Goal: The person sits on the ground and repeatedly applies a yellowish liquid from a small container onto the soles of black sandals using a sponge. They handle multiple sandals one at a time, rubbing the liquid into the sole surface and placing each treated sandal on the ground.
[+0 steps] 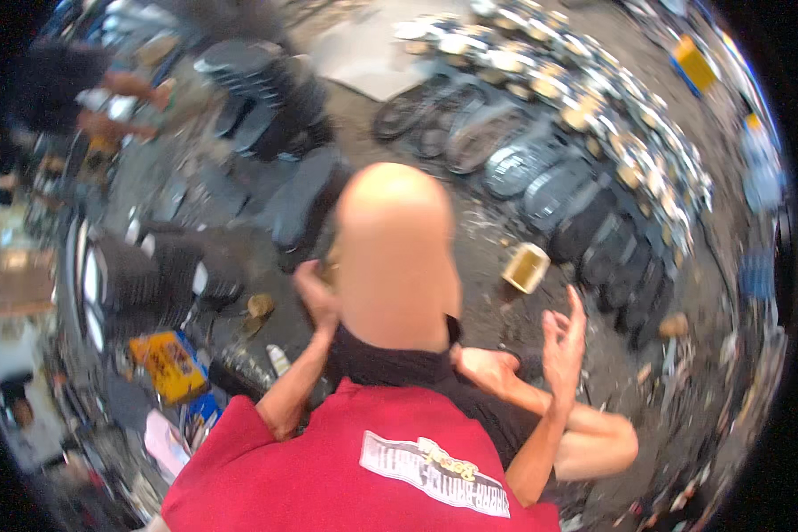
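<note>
Two hands raised: left hand point(315, 297) fingers curled, contents indiscernible; right hand point(563, 341) fingers spread wide, empty. Nearest item: small tan cylindrical container point(527, 267) on the dirt floor point(479, 239), beside black round discs point(585, 222).

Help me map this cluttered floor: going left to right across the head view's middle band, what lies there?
Yellow flat box → small white bottle → left hand raised → tan square tin → right hand, fingers spread → dark round metal discs stacked in rows.

One head-worn fisheye looks steeply down from close above a seated person in a red shirt point(328, 479), the cluttered workshop floor point(496, 310) bending toward the rim.
</note>
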### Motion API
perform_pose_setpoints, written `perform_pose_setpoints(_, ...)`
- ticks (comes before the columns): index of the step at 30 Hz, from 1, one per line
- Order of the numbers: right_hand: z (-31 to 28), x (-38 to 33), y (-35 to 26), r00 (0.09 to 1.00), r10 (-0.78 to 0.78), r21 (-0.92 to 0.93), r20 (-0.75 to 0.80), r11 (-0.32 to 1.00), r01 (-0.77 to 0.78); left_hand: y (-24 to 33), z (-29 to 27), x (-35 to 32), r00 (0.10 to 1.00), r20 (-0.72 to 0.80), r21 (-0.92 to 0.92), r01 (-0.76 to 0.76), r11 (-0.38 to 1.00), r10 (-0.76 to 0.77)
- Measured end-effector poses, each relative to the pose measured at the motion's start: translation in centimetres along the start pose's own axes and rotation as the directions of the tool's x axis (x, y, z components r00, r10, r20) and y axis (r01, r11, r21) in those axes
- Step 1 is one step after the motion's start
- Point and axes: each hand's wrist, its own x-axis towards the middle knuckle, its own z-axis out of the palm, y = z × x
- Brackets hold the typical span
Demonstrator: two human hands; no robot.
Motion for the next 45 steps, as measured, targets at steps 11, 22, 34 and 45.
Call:
perform_pose_setpoints(11,0.5,1.3,0.6,0.995,-0.06,-0.056,0.075,0.996,0.064,7.4,-0.2,5.7,0.967,0.231,-0.06,-0.1,0.993,0.111)
perform_pose_setpoints(22,1.1,1.4,1.6,0.97,-0.235,-0.063,-0.062,0.971,0.231,3.0,-1.7,4.7,0.636,0.756,-0.179,0.428,0.886,-0.154)
perform_pose_setpoints(34,5.4,7.2,-2.6,0.807,-0.557,0.427,0.197,0.789,0.441,31.8,6.2,5.8,0.148,0.766,-0.642,0.108,0.759,0.626)
perform_pose_setpoints(45,-15.3,-0.8,9.7,0.861,0.084,0.131,-0.502,0.991,-0.021,36.2,9.4,11.1,0.42,0.694,-0.703,0.218,0.677,0.585)
